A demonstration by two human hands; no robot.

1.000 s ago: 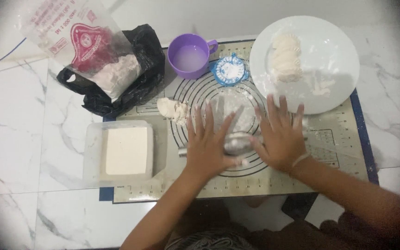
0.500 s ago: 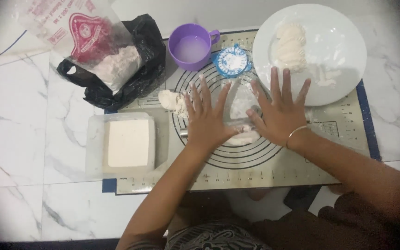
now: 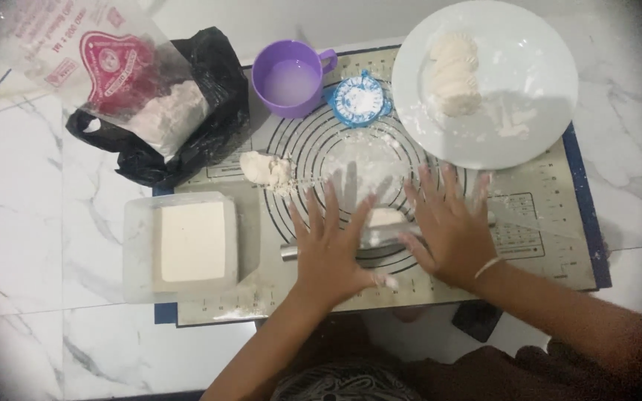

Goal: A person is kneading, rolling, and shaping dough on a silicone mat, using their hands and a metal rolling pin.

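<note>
My left hand (image 3: 332, 245) and my right hand (image 3: 451, 226) lie flat, fingers spread, on a thin metal rolling pin (image 3: 291, 250) that runs across the grey baking mat (image 3: 536, 245). A small piece of white dough (image 3: 386, 217) shows between the two hands, under the pin. Both palms press on the pin rather than gripping it. A lump of dough (image 3: 265, 169) sits on the mat to the left of the printed circles.
A white plate (image 3: 529, 59) with shaped dough pieces (image 3: 453, 74) stands at the back right. A purple cup (image 3: 291, 78) and a small blue-and-white mould (image 3: 357, 99) are behind the mat. A flour bag (image 3: 113, 74) on black plastic lies back left; a clear tub (image 3: 187, 245) sits left.
Both hands have drawn back toward me with the rolling pin, after reaching further forward half a second ago. The flattened dough now shows between and ahead of the hands.
</note>
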